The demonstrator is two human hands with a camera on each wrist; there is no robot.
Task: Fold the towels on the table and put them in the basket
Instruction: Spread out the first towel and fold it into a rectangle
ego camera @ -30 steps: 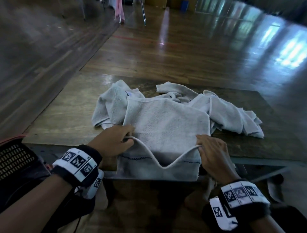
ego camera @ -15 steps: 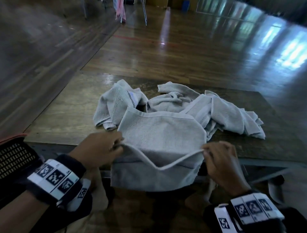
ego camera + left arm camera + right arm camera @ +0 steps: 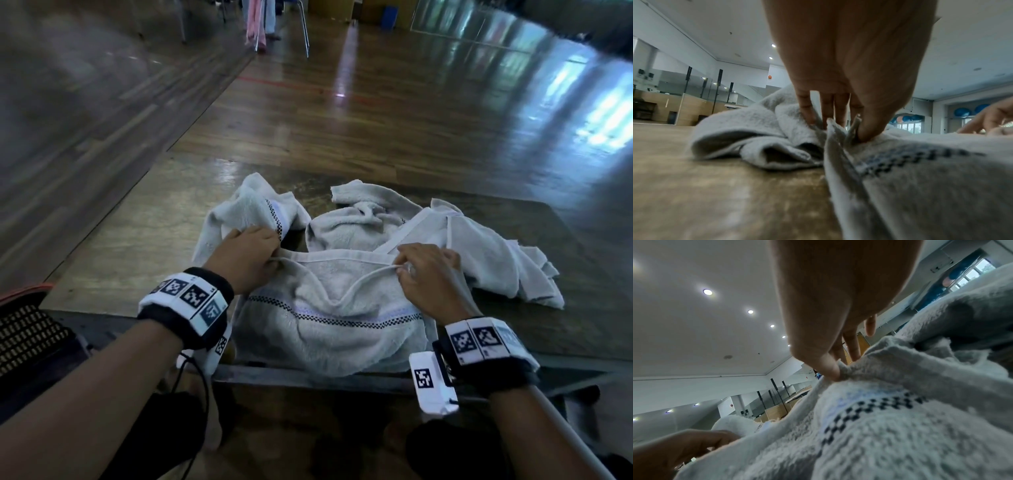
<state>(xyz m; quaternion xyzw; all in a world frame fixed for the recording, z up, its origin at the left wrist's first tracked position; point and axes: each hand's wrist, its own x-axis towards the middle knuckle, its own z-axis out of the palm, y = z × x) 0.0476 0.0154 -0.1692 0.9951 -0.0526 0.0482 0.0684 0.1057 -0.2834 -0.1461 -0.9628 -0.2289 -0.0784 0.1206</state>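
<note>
A grey towel [image 3: 329, 322] with a checked stripe lies at the near edge of the wooden table [image 3: 137, 246], doubled over on itself. My left hand [image 3: 250, 257] pinches its left corners; in the left wrist view the left hand [image 3: 849, 126] has thumb and fingers closed on the hems of the towel [image 3: 920, 178]. My right hand [image 3: 424, 274] pinches the right corners, and the right wrist view has the right hand [image 3: 830, 368] with its thumb pressed on the towel [image 3: 879, 426] edge. More crumpled towels [image 3: 462, 246] lie behind. A dark mesh basket [image 3: 24, 335] sits low at my left.
The table's near metal edge [image 3: 308, 375] runs under the towel, which hangs slightly over it. Bare tabletop lies to the left and far right. Polished wooden floor stretches beyond, with chair legs [image 3: 303, 31] far back.
Both hands carried the towel's near edge away from me and up onto its far edge, doubling it over. The checked stripe now shows on top.
</note>
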